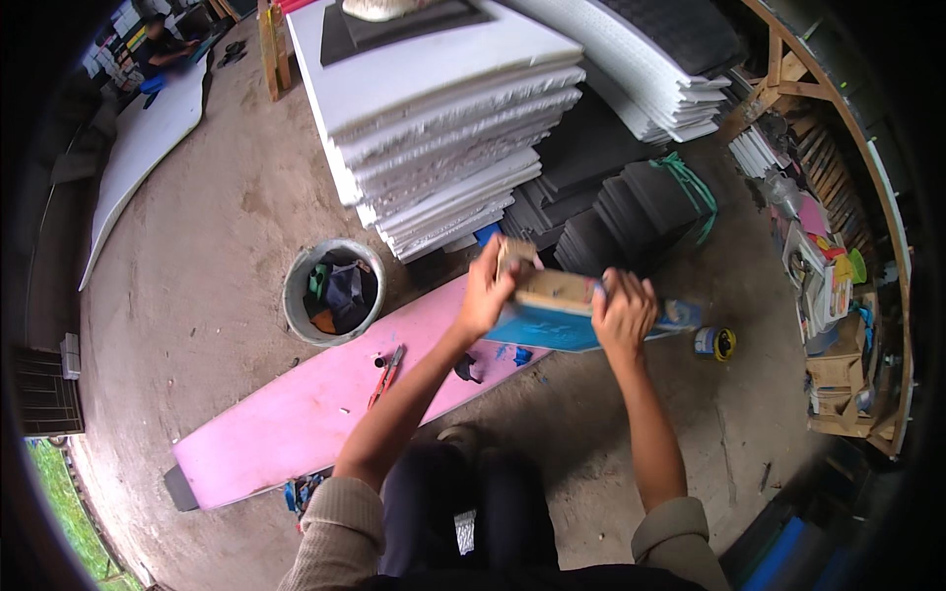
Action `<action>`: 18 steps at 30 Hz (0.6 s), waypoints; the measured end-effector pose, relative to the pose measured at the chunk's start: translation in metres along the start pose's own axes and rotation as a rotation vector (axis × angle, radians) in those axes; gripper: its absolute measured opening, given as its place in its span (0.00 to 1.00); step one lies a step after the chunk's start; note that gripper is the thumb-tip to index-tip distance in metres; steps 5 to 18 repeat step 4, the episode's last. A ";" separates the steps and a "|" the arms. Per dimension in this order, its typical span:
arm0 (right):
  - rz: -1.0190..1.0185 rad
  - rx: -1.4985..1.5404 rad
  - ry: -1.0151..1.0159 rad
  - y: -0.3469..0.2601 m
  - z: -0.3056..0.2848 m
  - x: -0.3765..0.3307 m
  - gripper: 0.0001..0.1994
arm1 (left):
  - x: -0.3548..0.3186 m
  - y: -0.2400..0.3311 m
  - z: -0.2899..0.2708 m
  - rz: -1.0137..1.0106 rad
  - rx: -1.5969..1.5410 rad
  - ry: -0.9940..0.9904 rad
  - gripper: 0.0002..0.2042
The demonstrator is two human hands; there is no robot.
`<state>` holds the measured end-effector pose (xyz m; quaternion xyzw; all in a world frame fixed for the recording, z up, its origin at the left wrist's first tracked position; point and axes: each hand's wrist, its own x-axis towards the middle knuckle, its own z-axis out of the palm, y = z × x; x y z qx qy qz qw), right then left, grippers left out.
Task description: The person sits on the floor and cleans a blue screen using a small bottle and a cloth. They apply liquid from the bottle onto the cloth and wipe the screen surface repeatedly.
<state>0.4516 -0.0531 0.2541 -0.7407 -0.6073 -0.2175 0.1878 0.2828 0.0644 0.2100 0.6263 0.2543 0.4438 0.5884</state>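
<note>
Both of my hands are raised over the right end of a long pink board (296,419). Between them is a wooden-edged frame with a blue face (537,327), tilted and blurred by motion. My left hand (485,295) grips its wooden corner, and my right hand (624,310) is closed over the wooden bar farther right. The exact kind of frame cannot be made out. On the pink board lie a red-handled cutter (386,376), a small dark cylinder (378,361), a black crumpled piece (468,368) and a blue scrap (522,356).
Beyond the board stands a grey bucket (294,307) with cloths inside. Stacked white foam sheets (443,128) and black foam slabs (631,212) rise ahead. A yellow-and-black tin (714,343) sits on the floor at right, near cluttered shelves (838,374). Another person (163,49) is far left.
</note>
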 end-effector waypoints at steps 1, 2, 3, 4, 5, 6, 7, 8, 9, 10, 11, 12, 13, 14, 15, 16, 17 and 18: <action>-0.008 0.054 -0.002 0.001 0.002 -0.005 0.11 | -0.006 0.008 0.000 -0.027 0.030 0.012 0.15; -0.009 0.081 -0.011 -0.001 0.003 -0.008 0.11 | -0.012 0.016 0.001 -0.053 0.057 0.025 0.16; 0.001 0.089 -0.043 -0.001 -0.003 -0.006 0.11 | -0.017 0.016 0.007 -0.103 0.025 0.064 0.17; 0.013 0.096 -0.069 0.000 -0.012 -0.002 0.11 | -0.016 0.021 0.014 -0.157 0.023 0.101 0.17; 0.013 0.096 -0.069 0.000 -0.012 -0.002 0.11 | -0.016 0.021 0.014 -0.157 0.023 0.101 0.17; 0.013 0.096 -0.069 0.000 -0.012 -0.002 0.11 | -0.016 0.021 0.014 -0.157 0.023 0.101 0.17; 0.013 0.096 -0.069 0.000 -0.012 -0.002 0.11 | -0.016 0.021 0.014 -0.157 0.023 0.101 0.17; 0.013 0.096 -0.069 0.000 -0.012 -0.002 0.11 | -0.016 0.021 0.014 -0.157 0.023 0.101 0.17; 0.013 0.096 -0.069 0.000 -0.012 -0.002 0.11 | -0.016 0.021 0.014 -0.157 0.023 0.101 0.17; 0.013 0.096 -0.069 0.000 -0.012 -0.002 0.11 | -0.016 0.021 0.014 -0.157 0.023 0.101 0.17; 0.013 0.096 -0.069 0.000 -0.012 -0.002 0.11 | -0.016 0.021 0.014 -0.157 0.023 0.101 0.17; 0.013 0.096 -0.069 0.000 -0.012 -0.002 0.11 | -0.016 0.021 0.014 -0.157 0.023 0.101 0.17; 0.013 0.096 -0.069 0.000 -0.012 -0.002 0.11 | -0.016 0.021 0.014 -0.157 0.023 0.101 0.17; 0.013 0.096 -0.069 0.000 -0.012 -0.002 0.11 | -0.016 0.021 0.014 -0.157 0.023 0.101 0.17; 0.013 0.096 -0.069 0.000 -0.012 -0.002 0.11 | -0.016 0.021 0.014 -0.157 0.023 0.101 0.17; 0.013 0.096 -0.069 0.000 -0.012 -0.002 0.11 | -0.016 0.021 0.014 -0.157 0.023 0.101 0.17; 0.013 0.096 -0.069 0.000 -0.012 -0.002 0.11 | -0.016 0.021 0.014 -0.157 0.023 0.101 0.17; 0.013 0.096 -0.069 0.000 -0.012 -0.002 0.11 | -0.016 0.021 0.014 -0.157 0.023 0.101 0.17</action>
